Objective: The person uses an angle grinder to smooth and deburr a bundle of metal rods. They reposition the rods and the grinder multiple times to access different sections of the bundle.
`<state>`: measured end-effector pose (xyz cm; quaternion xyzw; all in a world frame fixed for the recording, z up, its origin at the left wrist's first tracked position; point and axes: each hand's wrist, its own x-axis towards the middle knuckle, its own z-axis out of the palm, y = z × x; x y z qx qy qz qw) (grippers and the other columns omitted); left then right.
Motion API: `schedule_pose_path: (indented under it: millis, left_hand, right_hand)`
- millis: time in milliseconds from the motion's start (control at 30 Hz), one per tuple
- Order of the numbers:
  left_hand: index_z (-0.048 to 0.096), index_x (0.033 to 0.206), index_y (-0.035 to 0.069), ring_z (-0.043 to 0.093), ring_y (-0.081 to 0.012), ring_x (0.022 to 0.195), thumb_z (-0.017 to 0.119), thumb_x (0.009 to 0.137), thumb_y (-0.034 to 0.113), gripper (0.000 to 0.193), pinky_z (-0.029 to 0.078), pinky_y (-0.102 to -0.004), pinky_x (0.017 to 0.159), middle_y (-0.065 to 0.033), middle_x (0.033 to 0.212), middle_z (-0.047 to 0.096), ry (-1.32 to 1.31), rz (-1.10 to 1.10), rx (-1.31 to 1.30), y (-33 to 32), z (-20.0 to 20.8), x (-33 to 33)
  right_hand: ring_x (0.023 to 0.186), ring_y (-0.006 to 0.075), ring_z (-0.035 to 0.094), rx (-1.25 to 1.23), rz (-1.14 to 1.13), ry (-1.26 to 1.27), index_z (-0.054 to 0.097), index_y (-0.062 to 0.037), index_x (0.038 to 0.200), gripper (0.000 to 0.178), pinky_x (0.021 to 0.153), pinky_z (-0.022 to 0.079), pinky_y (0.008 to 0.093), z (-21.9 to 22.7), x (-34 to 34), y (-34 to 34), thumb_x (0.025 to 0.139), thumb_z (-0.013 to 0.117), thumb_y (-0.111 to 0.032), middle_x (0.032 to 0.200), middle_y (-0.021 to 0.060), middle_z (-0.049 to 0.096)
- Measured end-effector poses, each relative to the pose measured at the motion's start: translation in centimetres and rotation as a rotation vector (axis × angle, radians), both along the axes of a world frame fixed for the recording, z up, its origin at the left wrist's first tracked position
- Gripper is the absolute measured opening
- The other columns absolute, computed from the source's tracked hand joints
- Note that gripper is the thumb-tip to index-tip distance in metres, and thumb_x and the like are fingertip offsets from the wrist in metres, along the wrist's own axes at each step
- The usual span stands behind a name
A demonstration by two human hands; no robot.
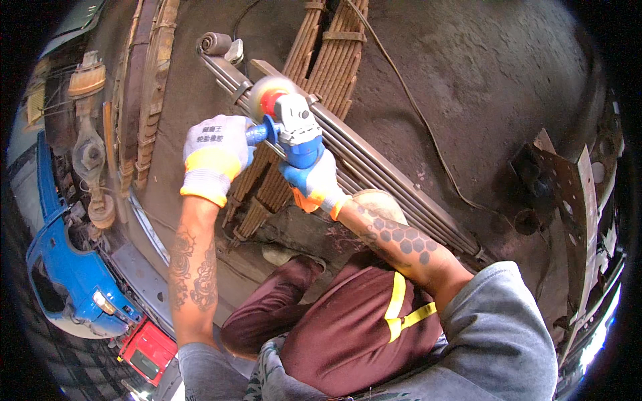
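My left hand [212, 150], in a grey, orange-cuffed work glove, is closed around the blue side handle [258, 134] of an angle grinder. The body of this blue-and-silver angle grinder [302, 148] sits in my gloved right hand [319, 179], whose fingers wrap round it from below. Its round wheel [271, 93] is a blur with a red centre, over the upper end of a steel leaf spring pack [388, 175]. Whether the wheel touches the metal I cannot tell. The pack runs diagonally down to the right and has a rolled eye [215, 44] at its far end.
More leaf springs [334, 60] lie crosswise beneath the pack. A cable [418, 107] curves over the dark ground [495, 73]. At left are an axle [89, 150], long steel beams [140, 87] and a blue vehicle part [80, 274]. Perforated metal [582, 200] stands at right.
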<state>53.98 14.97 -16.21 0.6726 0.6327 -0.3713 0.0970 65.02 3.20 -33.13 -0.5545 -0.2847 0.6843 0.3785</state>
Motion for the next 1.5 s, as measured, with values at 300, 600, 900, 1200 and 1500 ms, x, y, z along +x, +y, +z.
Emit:
schedule_pose_path:
  millis: [300, 600, 900, 1200, 1500]
  left_hand:
    - [0.081, 0.096, 0.02, 0.076, -0.0351, 0.096, 0.07, 0.088, 0.029, 0.016, 0.06, -0.0484, 0.085, -0.0124, 0.099, 0.079, -0.062, -0.038, 0.011, 2.0, -0.1, 0.8]
    - [0.077, 0.099, 0.021, 0.075, -0.0359, 0.094, 0.07, 0.086, 0.027, 0.016, 0.059, -0.049, 0.084, -0.0139, 0.095, 0.078, -0.035, 0.01, -0.03, 0.1, -0.2, -1.6]
    - [0.074, 0.097, 0.02, 0.075, -0.0378, 0.089, 0.079, 0.082, 0.033, 0.02, 0.059, -0.0509, 0.081, -0.014, 0.091, 0.077, -0.024, 0.037, -0.008, -0.8, -1.3, -3.3]
    - [0.074, 0.101, 0.018, 0.073, -0.0376, 0.097, 0.08, 0.082, 0.037, 0.028, 0.057, -0.0514, 0.086, -0.0149, 0.098, 0.077, -0.097, 0.087, -0.022, 0.3, 0.2, -2.8]
    - [0.078, 0.108, 0.017, 0.072, -0.039, 0.103, 0.08, 0.083, 0.041, 0.035, 0.056, -0.0507, 0.093, -0.0169, 0.108, 0.077, -0.217, 0.237, -0.035, 0.5, 0.3, -2.2]
  right_hand:
    - [0.067, 0.0139, 0.066, 0.01, -0.063, 0.03, 0.069, -0.0021, 0.095, 0.025, 0.063, 0.054, 0.0327, 0.9, 0.8, 1.5, 0.076, 0.082, -0.011, 0.08, 0.0046, 0.072]
    - [0.087, 0.0171, 0.07, -0.094, 0.051, -0.027, 0.067, -0.0021, 0.114, 0.051, 0.084, 0.057, 0.0348, 0.2, -0.7, 0.2, 0.07, 0.084, -0.021, 0.097, 0.009, 0.076]
    - [0.083, 0.0132, 0.067, -0.101, 0.01, 0.041, 0.063, -0.0029, 0.121, 0.054, 0.078, 0.057, 0.0329, -0.7, -2.0, -0.9, 0.072, 0.083, -0.009, 0.096, 0.0048, 0.073]
    - [0.084, 0.0239, 0.073, -0.074, 0.196, -0.169, 0.069, -0.0044, 0.112, 0.054, 0.082, 0.058, 0.0393, 0.8, 1.4, 2.7, 0.064, 0.086, -0.023, 0.094, 0.0119, 0.076]
    - [0.081, 0.0248, 0.074, -0.067, 0.373, -0.154, 0.072, -0.0044, 0.115, 0.055, 0.082, 0.058, 0.0403, 4.5, 6.0, 6.1, 0.065, 0.083, -0.026, 0.091, 0.0122, 0.076]
